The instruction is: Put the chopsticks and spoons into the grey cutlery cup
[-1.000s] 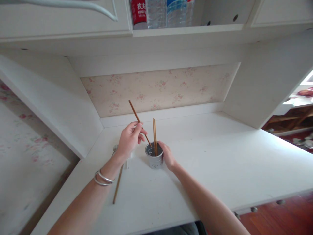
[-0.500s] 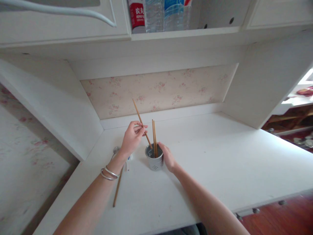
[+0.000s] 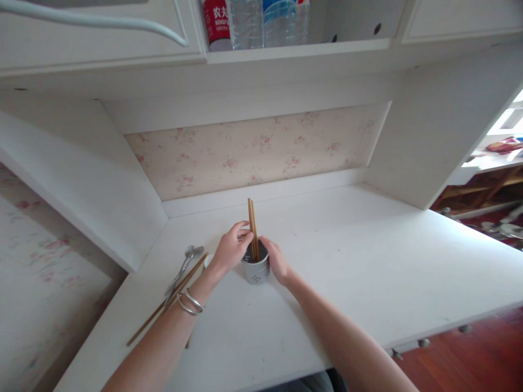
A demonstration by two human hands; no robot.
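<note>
A grey metal utensil holder with small punched holes stands upright on the white desk. Wooden chopsticks rise out of it, close together. My left hand is at its left rim, thumb and fingers closed about the chopsticks; its fingertips are partly hidden. Against the holder's right side, my right hand curls round the wall and steadies it. To the left of my left wrist, more chopsticks lie beside metal spoons, partly covered by my forearm.
The white desktop runs wide to the right. A small white object is half hidden behind my left wrist. Overhead, a cabinet shelf holds several bottles. A white cable hangs at the upper left.
My left hand has moved down and right to the holder. The slanted chopstick it held now stands in the holder with the others. My right hand stays on the holder.
</note>
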